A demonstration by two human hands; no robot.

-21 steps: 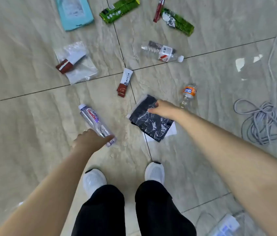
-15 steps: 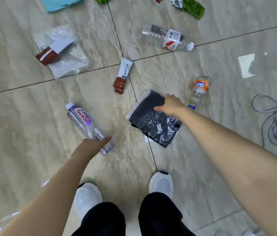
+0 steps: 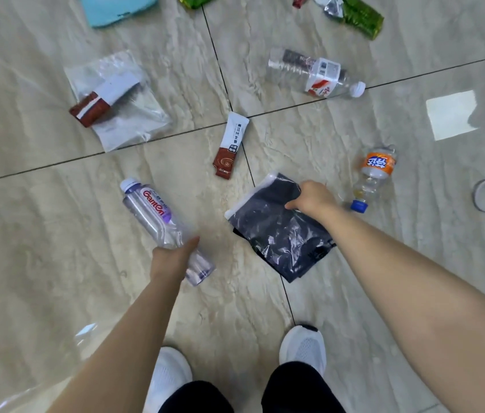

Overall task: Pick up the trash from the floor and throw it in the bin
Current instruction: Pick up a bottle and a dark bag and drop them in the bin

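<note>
Clear bottle (image 3: 160,222) now in left hand (image 3: 172,259) grip; right hand (image 3: 312,198) still pinches black bag (image 3: 277,236).

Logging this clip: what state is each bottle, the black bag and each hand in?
Purple-label bottle: lying, capped, left hand on it.
Black bag: flat, right hand gripping its edge.
Orange-label bottle: lying, blue cap on.
Clear bottle: lying, white cap on.
</note>
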